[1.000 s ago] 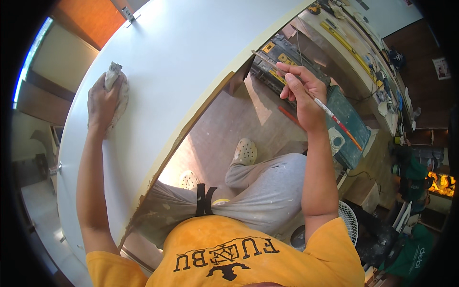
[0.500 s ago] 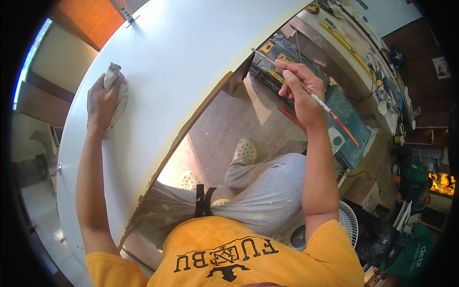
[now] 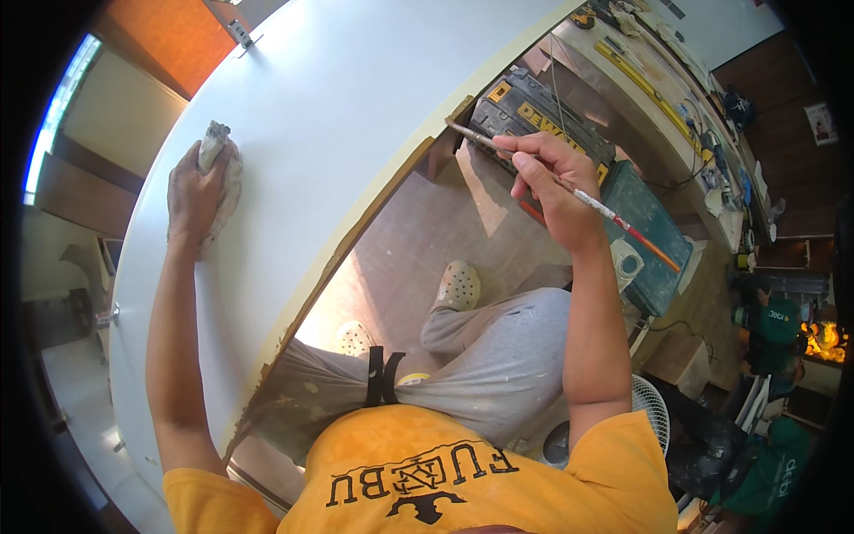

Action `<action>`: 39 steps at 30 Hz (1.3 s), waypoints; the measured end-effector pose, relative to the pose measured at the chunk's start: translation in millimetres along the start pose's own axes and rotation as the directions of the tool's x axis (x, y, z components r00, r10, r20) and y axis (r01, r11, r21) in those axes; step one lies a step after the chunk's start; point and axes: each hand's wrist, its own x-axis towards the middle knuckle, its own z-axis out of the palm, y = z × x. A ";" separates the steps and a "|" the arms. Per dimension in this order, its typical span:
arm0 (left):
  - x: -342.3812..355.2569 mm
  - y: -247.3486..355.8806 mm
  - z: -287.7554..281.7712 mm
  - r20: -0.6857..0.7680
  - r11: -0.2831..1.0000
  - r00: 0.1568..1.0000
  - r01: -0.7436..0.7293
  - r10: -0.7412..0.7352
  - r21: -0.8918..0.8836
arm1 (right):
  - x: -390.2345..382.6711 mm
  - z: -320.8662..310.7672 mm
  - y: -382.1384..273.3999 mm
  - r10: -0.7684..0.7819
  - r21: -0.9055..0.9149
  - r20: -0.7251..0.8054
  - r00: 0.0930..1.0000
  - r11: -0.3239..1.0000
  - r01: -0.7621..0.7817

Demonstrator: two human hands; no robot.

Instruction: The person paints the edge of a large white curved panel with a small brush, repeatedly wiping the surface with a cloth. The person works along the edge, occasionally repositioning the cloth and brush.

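My right hand (image 3: pixel 553 182) is closed in a pinch around a thin paintbrush (image 3: pixel 614 216) with a white-and-red, paint-flecked handle. The brush's tip touches or nearly touches the long edge (image 3: pixel 356 209) of a large white panel (image 3: pixel 311 116). Part of that edge is cream; brown colour covers its lower side and a patch by the tip. On the panel's white face lies my left hand (image 3: pixel 193 191), closed over a crumpled, stained rag (image 3: pixel 222 191). A bit of the rag sticks up between thumb and fingers.
A black-and-yellow tool case (image 3: pixel 525 111) and a green case (image 3: pixel 645 236) stand beyond the edge. Metal hinges (image 3: pixel 238 36) sit on the panel's far rim. Rightward are a cluttered workbench (image 3: pixel 658 98), a white fan (image 3: pixel 651 409) and a person in green (image 3: pixel 774 472). My legs are below.
My right hand has shifted slightly, bringing the brush tip left and down along the panel's edge. A brown patch now shows there. My left hand and rag have moved slightly right.
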 end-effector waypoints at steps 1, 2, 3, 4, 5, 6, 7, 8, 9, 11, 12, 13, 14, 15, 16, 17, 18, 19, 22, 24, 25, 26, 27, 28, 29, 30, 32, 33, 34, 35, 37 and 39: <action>-0.5 1.4 -0.5 0.004 1.000 1.000 0.005 -0.005 0.001 | -0.7 -0.4 -0.3 0.009 0.016 0.033 0.999 1.000 -0.010; -1.4 2.6 -1.1 0.001 1.000 1.000 0.005 -0.005 0.002 | -1.0 -0.8 -0.7 0.000 0.052 0.049 0.999 0.999 -0.003; -1.9 4.3 -1.1 -0.002 1.000 1.000 0.003 -0.003 0.001 | -1.6 -2.0 -1.5 -0.009 0.087 0.063 0.998 0.996 0.003; -1.7 5.5 -1.2 -0.004 1.000 1.000 0.001 -0.001 -0.001 | -2.0 -2.7 -2.0 -0.018 0.122 0.077 0.997 0.993 0.009; -1.0 5.0 -0.6 -0.004 1.000 1.000 -0.006 0.006 -0.003 | -1.2 -3.0 -1.8 -0.018 0.118 0.020 1.000 0.993 0.016; -0.3 3.0 -0.4 -0.003 1.000 1.000 -0.010 0.010 -0.001 | 1.5 -2.7 -0.7 -0.017 0.118 -0.034 0.999 0.993 0.020; 0.2 2.0 -0.6 -0.003 1.000 1.000 -0.014 0.014 0.001 | 4.4 -2.5 0.7 -0.015 0.117 -0.088 0.996 0.993 0.025; 0.4 2.3 -1.6 0.000 1.000 1.000 -0.008 0.008 0.002 | 7.2 -2.6 4.5 -0.019 0.085 -0.104 0.994 0.996 0.028; 0.1 3.0 -1.4 0.001 1.000 1.000 -0.003 0.003 -0.001 | 9.0 -3.5 9.7 -0.026 0.049 -0.121 0.992 0.998 0.032; 0.6 3.7 -0.9 0.002 1.000 1.000 -0.001 0.001 -0.007 | 9.0 -5.1 13.1 -0.034 0.003 -0.135 0.990 0.999 0.035; 0.6 3.0 -0.6 0.001 1.000 1.000 -0.001 0.001 -0.009 | 8.7 -5.2 13.7 -0.035 -0.006 -0.130 0.991 0.999 0.034; 0.7 2.2 -0.2 0.000 1.000 1.000 -0.001 0.001 -0.011 | 8.4 -5.2 14.1 -0.035 -0.015 -0.124 0.992 0.999 0.033; 0.7 1.4 0.5 -0.001 1.000 1.000 -0.003 0.003 -0.012 | 7.8 -5.1 14.0 -0.031 -0.013 -0.113 0.993 0.999 0.030; 0.7 0.3 1.1 -0.002 1.000 1.000 -0.006 0.006 -0.012 | 6.9 -5.0 13.6 -0.027 -0.011 -0.100 0.995 1.000 0.026; 0.9 -0.6 1.2 -0.004 1.000 1.000 -0.009 0.009 -0.013 | 5.8 -4.7 12.9 -0.024 -0.009 -0.088 0.996 1.000 0.023; 1.5 -1.8 0.8 -0.002 1.000 1.000 -0.011 0.011 -0.001 | 4.3 -4.1 9.9 -0.014 -0.005 -0.069 0.998 1.000 0.014; 2.5 -3.2 0.5 -0.001 1.000 1.000 -0.014 0.014 0.010 | 2.7 -3.4 4.9 -0.005 -0.002 -0.051 0.999 1.000 0.005; 3.1 -4.0 0.5 0.001 1.000 1.000 -0.018 0.017 0.021 | 1.3 -2.6 2.1 0.005 0.001 -0.032 0.999 1.000 -0.005; 3.3 -3.8 1.6 -0.002 0.999 1.000 -0.012 0.012 0.030 | -1.5 -0.4 3.1 -0.008 0.039 0.023 1.000 0.999 0.007; 3.4 -5.4 1.9 -0.013 0.999 1.000 -0.021 0.022 0.039 | -4.1 0.6 -2.6 0.028 0.049 0.065 0.998 0.998 -0.031; 3.4 -6.2 1.7 -0.019 0.999 0.999 -0.026 0.026 0.044 | -4.4 1.0 -4.6 0.045 0.054 0.087 0.995 0.997 -0.050; 3.0 -6.2 1.6 -0.018 0.999 1.000 -0.025 0.026 0.035 | -3.9 0.7 -3.8 0.027 0.092 0.082 0.996 0.995 -0.035; 3.0 -5.0 2.0 -0.017 0.999 0.999 -0.027 0.027 0.023 | -3.8 -0.4 -2.9 0.010 0.128 0.075 0.997 0.992 -0.019; 3.0 -3.9 2.3 -0.016 1.000 0.999 -0.029 0.029 0.012 | -3.5 -1.1 -2.7 -0.008 0.164 0.067 0.998 0.987 -0.003; 2.8 -3.2 2.2 -0.016 1.000 1.000 -0.026 0.026 0.009 | -3.1 -0.8 -3.4 -0.009 0.137 0.033 0.999 0.991 0.004; 2.4 -2.6 1.9 -0.016 1.000 1.000 -0.023 0.023 0.007 | -2.4 -0.1 -3.7 -0.011 0.112 -0.001 1.000 0.994 0.011; 1.7 -0.6 1.2 -0.015 1.000 1.000 -0.015 0.015 0.007 | -2.0 0.1 -3.6 -0.004 0.075 -0.022 1.000 0.997 0.006; 1.0 0.4 0.9 -0.015 1.000 1.000 -0.009 0.009 0.009 | -2.3 0.1 -2.3 0.006 0.063 -0.008 1.000 0.998 -0.006; 0.5 1.5 0.7 -0.015 1.000 1.000 -0.003 0.003 0.012 | -2.6 0.3 -1.7 0.016 0.052 0.006 1.000 0.999 -0.017; 0.4 3.2 0.0 -0.005 1.000 1.000 0.003 -0.003 0.012 | -3.2 0.7 -2.4 0.024 0.050 0.030 0.999 0.998 -0.026; -0.2 6.0 -2.1 0.015 1.000 1.000 0.016 -0.016 0.016 | -4.6 1.7 -4.5 0.042 0.049 0.080 0.996 0.998 -0.046; 0.2 5.5 -2.1 0.009 1.000 1.000 0.007 -0.007 0.030 | -5.0 3.3 -7.0 0.035 0.089 0.096 0.995 0.995 -0.043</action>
